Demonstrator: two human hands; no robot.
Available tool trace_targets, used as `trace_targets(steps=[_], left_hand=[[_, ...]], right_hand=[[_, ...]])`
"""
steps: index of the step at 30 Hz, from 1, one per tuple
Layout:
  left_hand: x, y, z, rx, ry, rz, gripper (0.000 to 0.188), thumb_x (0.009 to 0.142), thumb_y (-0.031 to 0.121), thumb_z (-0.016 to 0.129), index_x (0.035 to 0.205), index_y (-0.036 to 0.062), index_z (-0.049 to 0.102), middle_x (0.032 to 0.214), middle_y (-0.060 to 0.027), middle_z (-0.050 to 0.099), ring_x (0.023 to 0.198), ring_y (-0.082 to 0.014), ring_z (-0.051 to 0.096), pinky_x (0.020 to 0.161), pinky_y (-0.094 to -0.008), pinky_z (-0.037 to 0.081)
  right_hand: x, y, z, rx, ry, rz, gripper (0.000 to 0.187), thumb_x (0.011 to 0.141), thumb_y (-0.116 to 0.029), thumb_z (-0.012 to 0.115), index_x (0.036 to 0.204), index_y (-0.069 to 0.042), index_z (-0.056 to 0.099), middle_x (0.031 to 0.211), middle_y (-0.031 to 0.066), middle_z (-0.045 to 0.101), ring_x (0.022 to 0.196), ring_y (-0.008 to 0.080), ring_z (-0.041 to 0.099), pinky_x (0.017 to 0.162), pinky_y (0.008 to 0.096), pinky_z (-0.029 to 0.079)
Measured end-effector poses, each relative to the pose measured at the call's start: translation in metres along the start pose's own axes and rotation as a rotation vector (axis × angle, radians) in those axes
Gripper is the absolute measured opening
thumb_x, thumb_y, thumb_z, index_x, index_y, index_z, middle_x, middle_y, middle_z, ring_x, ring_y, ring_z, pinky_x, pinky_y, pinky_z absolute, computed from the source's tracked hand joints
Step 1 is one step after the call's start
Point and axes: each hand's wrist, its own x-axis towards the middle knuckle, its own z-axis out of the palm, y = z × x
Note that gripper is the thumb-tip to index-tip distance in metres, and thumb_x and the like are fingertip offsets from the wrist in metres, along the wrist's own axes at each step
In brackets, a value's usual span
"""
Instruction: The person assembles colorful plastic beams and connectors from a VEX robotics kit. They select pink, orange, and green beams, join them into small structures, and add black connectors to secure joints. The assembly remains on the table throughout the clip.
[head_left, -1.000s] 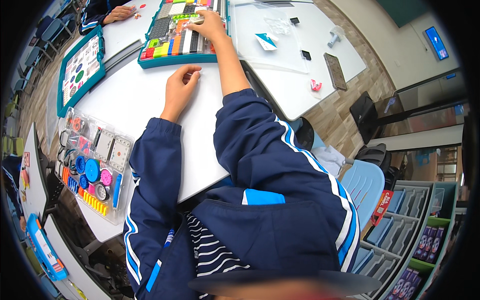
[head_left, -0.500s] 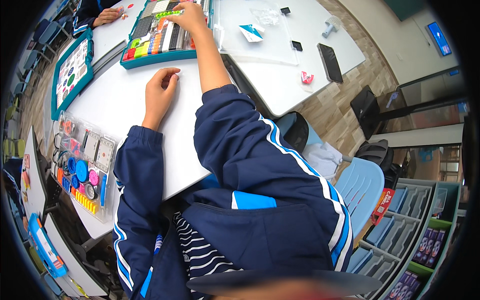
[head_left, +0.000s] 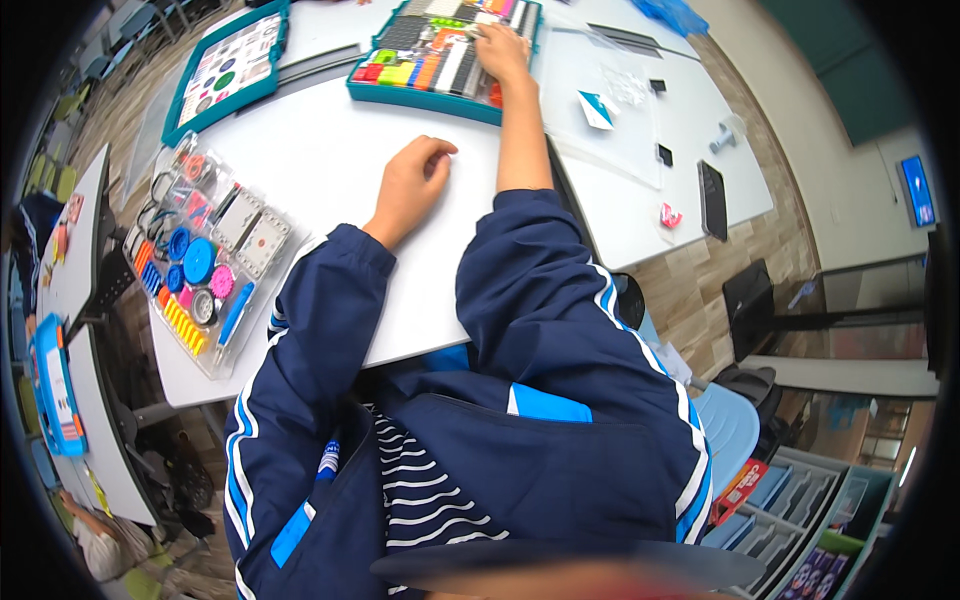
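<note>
My right hand (head_left: 503,52) reaches into a teal case (head_left: 425,104) filled with rows of coloured building pieces at the far side of the table. Its fingers are bent down among grey, white and black pieces (head_left: 462,68); what they grip, if anything, is hidden. Just left of the fingertips lies a bright green piece (head_left: 450,22). My left hand (head_left: 412,183) rests on the white table (head_left: 330,145), nearer to me than the case. Its fingers are curled in toward the thumb, and the inside of the hand is out of sight.
A clear tray (head_left: 213,270) of wheels, gears and connectors lies at the left. Behind it stands the teal lid (head_left: 228,72) with a parts chart. On the right table are a phone (head_left: 712,200), a red wrapper (head_left: 669,216) and a folded paper (head_left: 596,110).
The whole view has swung, so things sit farther right. Within the case, my right hand has come nearer to me, away from the green piece. Another person's hand has left the view.
</note>
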Motion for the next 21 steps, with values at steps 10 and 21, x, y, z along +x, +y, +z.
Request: trace_targets(steps=[10,21], left_hand=[[-0.09,0.084,-0.104,0.194,0.077,0.026,0.03,0.087,0.002,0.072,0.117,0.0045,0.07,0.121,-0.0158,0.066,0.113,-0.034,0.064,0.096,-0.0416,0.052],[-0.199,0.055,-0.234,0.748,0.433,-0.29,0.026,0.085,0.008,0.076,0.11,0.004,0.073,0.122,-0.0125,0.067,0.119,-0.0353,0.06,0.104,-0.0463,0.046]], right_hand=[[0.004,-0.009,-0.026,-0.07,-0.006,-0.007,0.061,0.092,-0.048,0.065,0.145,-0.02,0.062,0.158,0.0153,0.051,0.151,0.0359,0.039,0.123,0.0597,0.022],[-0.016,-0.137,-0.077,0.101,-0.662,-0.247,0.059,0.099,-0.046,0.067,0.141,-0.004,0.065,0.14,0.0157,0.066,0.132,0.0253,0.059,0.115,0.0378,0.039]])
